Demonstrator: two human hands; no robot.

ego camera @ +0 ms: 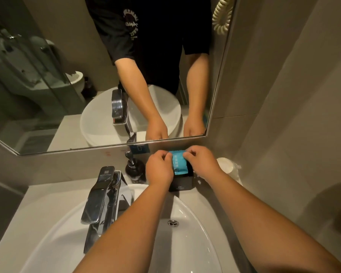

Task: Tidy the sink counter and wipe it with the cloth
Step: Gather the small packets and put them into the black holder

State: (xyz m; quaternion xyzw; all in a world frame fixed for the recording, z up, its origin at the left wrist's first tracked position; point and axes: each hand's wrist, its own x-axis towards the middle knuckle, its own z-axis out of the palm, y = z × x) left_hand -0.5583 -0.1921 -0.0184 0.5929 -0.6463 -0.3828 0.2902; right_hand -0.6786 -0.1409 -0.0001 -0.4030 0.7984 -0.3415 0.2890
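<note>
Fingertips of both hands pinch a small blue sachet (pixel 179 161) by its upper corners: the left hand (pixel 159 168) takes the left corner, the right hand (pixel 202 163) the right, with the remaining fingers curled in. The packet hangs upright between them, directly over the open top of a black box (pixel 182 183) that stands on the counter (pixel 205 196) against the back wall, just under the mirror (pixel 67 75) edge.

It looks like a flat, sealed foil or plastic pouch, bright blue with a column of white print and a serrated bottom edge. I judge it very light and limp, likely slick to the touch, so the crimped edges or corners are the sensible places to hold; squeezing the middle would only buckle it. Whether it holds anything fragile cannot be told.

Just left of the box stands a dark pump bottle (pixel 134 170), and left of that the chrome faucet (pixel 102 196) leans over the white basin (pixel 185 219). To the right of the box sits a white cup in clear wrapping (pixel 227 164). No cloth is visible, so wiping appears not yet begun.
</note>
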